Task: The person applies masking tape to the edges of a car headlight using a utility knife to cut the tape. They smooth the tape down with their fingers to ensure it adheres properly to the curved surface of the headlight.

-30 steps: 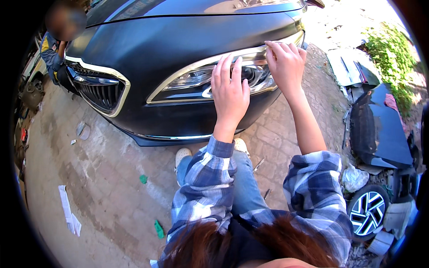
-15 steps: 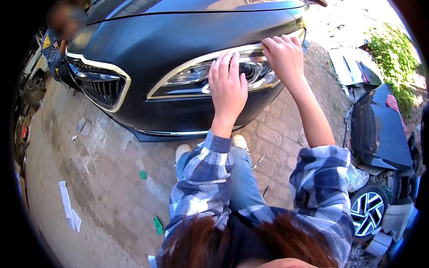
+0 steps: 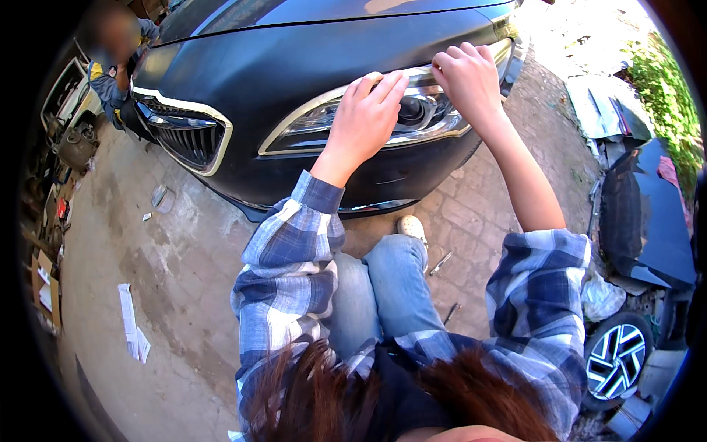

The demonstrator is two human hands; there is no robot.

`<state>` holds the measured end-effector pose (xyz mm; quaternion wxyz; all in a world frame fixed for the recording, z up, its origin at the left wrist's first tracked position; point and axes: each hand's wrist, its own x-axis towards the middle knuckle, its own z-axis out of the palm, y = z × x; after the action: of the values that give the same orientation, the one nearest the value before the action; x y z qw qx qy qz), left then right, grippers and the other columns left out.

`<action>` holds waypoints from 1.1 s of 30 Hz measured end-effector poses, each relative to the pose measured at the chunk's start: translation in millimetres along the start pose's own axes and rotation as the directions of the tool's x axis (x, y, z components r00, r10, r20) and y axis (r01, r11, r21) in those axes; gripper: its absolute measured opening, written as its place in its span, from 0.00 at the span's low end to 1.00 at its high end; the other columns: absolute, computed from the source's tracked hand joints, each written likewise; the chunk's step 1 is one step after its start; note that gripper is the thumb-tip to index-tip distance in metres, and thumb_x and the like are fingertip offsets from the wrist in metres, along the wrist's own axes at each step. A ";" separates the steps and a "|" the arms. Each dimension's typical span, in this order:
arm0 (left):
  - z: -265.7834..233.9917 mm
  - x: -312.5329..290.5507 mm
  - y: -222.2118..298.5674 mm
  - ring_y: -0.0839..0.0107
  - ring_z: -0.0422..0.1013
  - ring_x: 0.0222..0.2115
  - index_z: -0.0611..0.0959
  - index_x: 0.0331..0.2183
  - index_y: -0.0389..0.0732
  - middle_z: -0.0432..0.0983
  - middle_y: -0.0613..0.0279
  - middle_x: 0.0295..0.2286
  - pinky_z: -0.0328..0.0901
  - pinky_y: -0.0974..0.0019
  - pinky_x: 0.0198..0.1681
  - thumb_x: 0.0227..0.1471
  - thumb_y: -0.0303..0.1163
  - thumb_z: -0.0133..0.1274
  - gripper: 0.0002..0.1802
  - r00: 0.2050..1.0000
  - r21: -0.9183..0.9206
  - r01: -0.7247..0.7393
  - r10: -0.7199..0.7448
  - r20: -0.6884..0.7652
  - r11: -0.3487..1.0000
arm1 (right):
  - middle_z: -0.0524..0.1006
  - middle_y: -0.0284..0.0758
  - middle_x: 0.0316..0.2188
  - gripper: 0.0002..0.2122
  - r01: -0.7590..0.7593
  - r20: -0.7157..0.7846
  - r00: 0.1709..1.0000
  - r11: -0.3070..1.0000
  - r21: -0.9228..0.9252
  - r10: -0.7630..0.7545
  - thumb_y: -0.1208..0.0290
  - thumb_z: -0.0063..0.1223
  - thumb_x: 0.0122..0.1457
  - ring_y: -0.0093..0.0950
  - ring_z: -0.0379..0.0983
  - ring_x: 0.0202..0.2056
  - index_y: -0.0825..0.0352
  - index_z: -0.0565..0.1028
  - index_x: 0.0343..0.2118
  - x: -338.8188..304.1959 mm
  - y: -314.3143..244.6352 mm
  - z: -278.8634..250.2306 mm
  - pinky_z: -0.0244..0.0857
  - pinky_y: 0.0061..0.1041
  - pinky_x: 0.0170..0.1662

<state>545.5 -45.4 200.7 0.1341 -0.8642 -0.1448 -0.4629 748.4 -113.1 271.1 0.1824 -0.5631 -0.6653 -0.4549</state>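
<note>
A dark matte car front with a headlight is before me. Pale tape edges the headlight. My left hand lies across the lamp's upper edge, fingers stretched toward the right and holding nothing I can see. Close by, my right hand is closed at the same upper edge, its fingertips pinched on the pale strip that runs between both hands. My right palm and the strip's end are hidden. Part of the lamp's lens is covered by my left hand.
Another person crouches by the grille at far left. A plastic cup and white paper lie on the paved ground. Thin tools lie near my shoe. On the right are a dark body panel and a wheel.
My left hand has turned so its fingers point right, closer to my right hand. My right hand stays at the lamp's upper edge. My knees have shifted and the whole view has moved slightly.
</note>
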 end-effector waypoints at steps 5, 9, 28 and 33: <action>3.0 9.1 -6.6 0.62 0.66 0.51 0.76 0.54 0.39 0.72 0.63 0.54 0.63 0.58 0.56 0.52 0.29 0.58 0.26 0.996 0.023 -0.080 0.079 0.049 0.997 | 0.77 0.28 0.26 0.05 -0.004 0.054 0.999 1.000 -0.013 0.005 0.66 0.60 0.56 0.30 0.74 0.36 0.60 0.80 0.28 0.9 2.7 -2.7 0.62 0.32 0.44; 9.5 13.3 -3.2 0.62 0.66 0.51 0.76 0.54 0.39 0.71 0.63 0.54 0.62 0.59 0.56 0.52 0.31 0.58 0.27 0.993 0.046 -0.114 0.113 0.036 0.992 | 0.78 0.29 0.25 0.05 0.000 0.048 0.999 1.000 -0.001 0.000 0.66 0.60 0.54 0.30 0.75 0.36 0.60 0.80 0.24 2.7 4.8 -2.9 0.63 0.32 0.45; 17.5 25.1 -7.8 0.64 0.65 0.49 0.76 0.56 0.42 0.73 0.66 0.54 0.59 0.60 0.55 0.57 0.38 0.53 0.26 0.981 0.104 -0.190 0.184 0.069 0.976 | 0.80 0.29 0.27 0.05 -0.002 0.193 0.981 1.000 -0.006 0.003 0.66 0.60 0.54 0.30 0.74 0.39 0.61 0.83 0.28 16.7 8.1 -3.9 0.63 0.32 0.46; 16.4 29.3 -3.7 0.65 0.65 0.48 0.75 0.56 0.42 0.73 0.67 0.54 0.59 0.61 0.54 0.57 0.39 0.53 0.26 0.980 0.097 -0.188 0.180 0.087 0.977 | 0.79 0.28 0.26 0.05 0.010 0.154 0.988 1.000 -0.028 -0.005 0.66 0.60 0.53 0.30 0.74 0.38 0.61 0.82 0.27 14.0 5.9 -1.6 0.63 0.32 0.45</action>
<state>572.1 -32.2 216.8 0.2159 -0.8829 -0.0934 -0.4064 749.2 -106.5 284.8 0.1207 -0.5965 -0.6729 -0.4205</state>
